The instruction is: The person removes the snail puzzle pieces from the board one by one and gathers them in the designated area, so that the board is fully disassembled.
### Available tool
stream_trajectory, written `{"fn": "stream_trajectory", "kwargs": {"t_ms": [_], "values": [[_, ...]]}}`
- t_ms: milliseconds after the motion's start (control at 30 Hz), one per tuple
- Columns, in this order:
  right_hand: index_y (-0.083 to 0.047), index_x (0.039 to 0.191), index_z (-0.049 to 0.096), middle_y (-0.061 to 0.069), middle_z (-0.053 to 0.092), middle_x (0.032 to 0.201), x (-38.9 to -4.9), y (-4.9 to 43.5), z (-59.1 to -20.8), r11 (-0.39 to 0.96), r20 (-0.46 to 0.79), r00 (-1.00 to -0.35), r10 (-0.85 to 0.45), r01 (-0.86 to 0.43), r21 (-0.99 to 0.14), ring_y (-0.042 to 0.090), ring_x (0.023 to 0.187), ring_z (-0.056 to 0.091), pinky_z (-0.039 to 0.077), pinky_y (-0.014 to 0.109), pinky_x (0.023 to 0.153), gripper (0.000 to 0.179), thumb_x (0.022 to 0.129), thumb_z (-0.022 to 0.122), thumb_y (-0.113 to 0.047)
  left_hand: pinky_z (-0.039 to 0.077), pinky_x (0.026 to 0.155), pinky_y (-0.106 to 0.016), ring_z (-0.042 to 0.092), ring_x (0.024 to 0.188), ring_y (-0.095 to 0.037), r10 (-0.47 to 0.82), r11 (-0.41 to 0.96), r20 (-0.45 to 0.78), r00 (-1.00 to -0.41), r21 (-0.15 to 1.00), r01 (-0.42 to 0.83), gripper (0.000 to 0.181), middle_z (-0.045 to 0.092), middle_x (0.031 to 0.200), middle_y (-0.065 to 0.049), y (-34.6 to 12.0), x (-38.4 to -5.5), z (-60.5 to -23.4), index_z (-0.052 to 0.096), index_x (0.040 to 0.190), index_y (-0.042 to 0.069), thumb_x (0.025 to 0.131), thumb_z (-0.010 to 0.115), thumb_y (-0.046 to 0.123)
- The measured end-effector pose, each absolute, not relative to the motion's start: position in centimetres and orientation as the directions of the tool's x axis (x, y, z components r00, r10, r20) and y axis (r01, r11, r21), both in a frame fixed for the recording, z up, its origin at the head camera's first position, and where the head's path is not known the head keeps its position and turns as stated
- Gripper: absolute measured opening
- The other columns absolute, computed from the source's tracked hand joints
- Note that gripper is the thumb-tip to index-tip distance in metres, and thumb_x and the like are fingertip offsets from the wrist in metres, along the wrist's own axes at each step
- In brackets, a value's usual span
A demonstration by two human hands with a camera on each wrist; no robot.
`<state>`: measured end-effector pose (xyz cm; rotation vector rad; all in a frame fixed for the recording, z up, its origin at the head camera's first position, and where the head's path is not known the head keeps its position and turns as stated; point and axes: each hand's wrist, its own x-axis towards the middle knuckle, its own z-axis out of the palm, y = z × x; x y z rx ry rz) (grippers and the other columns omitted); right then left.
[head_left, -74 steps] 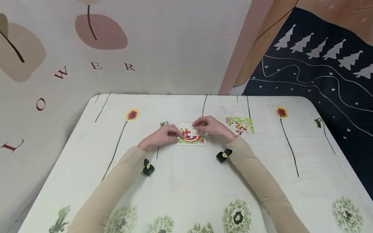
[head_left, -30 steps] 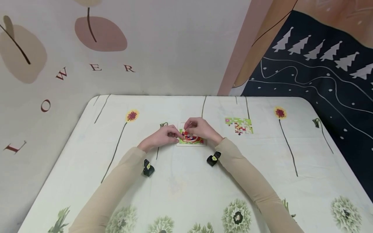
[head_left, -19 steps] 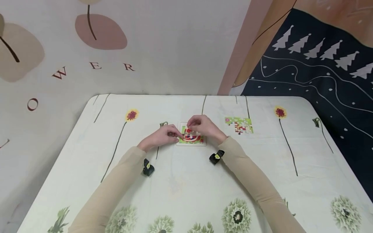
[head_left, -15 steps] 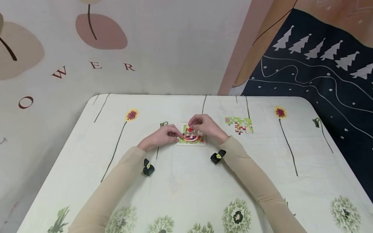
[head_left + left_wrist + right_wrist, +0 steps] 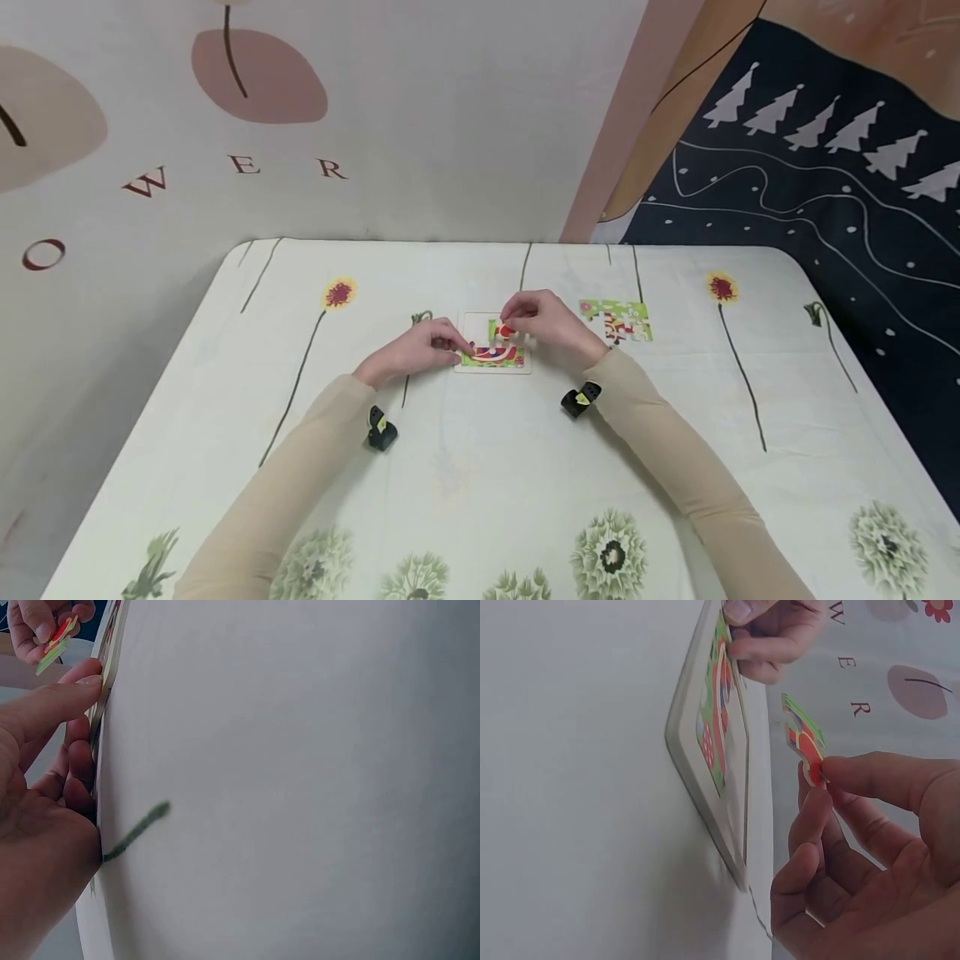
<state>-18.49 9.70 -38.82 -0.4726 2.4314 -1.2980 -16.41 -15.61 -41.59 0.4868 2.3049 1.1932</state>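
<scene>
A white puzzle board (image 5: 517, 327) lies on the table, with a row of joined pieces (image 5: 491, 358) in green, red, white and blue along its near edge. At its left edge my left hand (image 5: 416, 350) holds it, thumb against the side and index fingertip over the pieces. Above the board's upper part, my right hand (image 5: 551, 323) pinches a green and red jigsaw piece (image 5: 806, 742) between thumb and index finger. That piece stands tilted and apart from the board in the right wrist view. The right hand's other fingers (image 5: 795, 877) are curled beneath.
A partly joined group of jigsaw pieces (image 5: 637, 317), green with red and white, lies right of the board, beyond the right wrist. The white tablecloth (image 5: 457, 467) carries printed flowers and stems. A printed wall hanging (image 5: 450, 125) rises behind the table.
My right hand has closed on the green and red piece at the board's upper left, lifted it out, and moved it right. My left hand has stayed at the board's left edge.
</scene>
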Motion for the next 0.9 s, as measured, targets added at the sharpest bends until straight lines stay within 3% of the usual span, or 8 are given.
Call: {"fn": "stream_trajectory", "kwargs": {"t_ms": [567,900], "values": [[-0.001,0.108,0.069,0.016,0.071,0.103,-18.8,13.5,-37.9,0.552,-0.160,-0.923,-0.350,-0.064,-0.831,0.026,0.093,0.063,0.045,0.028,0.080,0.016,0.096,0.060,-0.008,0.040,0.094,-0.034,0.053,0.109,-0.021,0.523,0.550,-0.258,-0.812,0.831,0.090,0.020,0.062,0.118,-0.008,-15.5,-16.5,-41.7,0.075,0.110,0.010,0.094,0.064,0.005],[-0.002,0.109,0.069,0.016,0.070,0.104,-19.2,15.9,-37.1,0.614,-0.167,-0.938,-0.302,-0.058,-0.787,0.021,0.092,0.061,0.042,0.031,0.084,0.017,0.097,0.059,-0.010,0.042,0.095,-0.034,0.054,0.107,-0.021,0.535,0.548,-0.242,-0.810,0.828,0.115,0.021,0.062,0.118,-0.010,-15.6,-16.3,-41.5,0.075,0.111,0.009,0.094,0.064,0.004]]}}
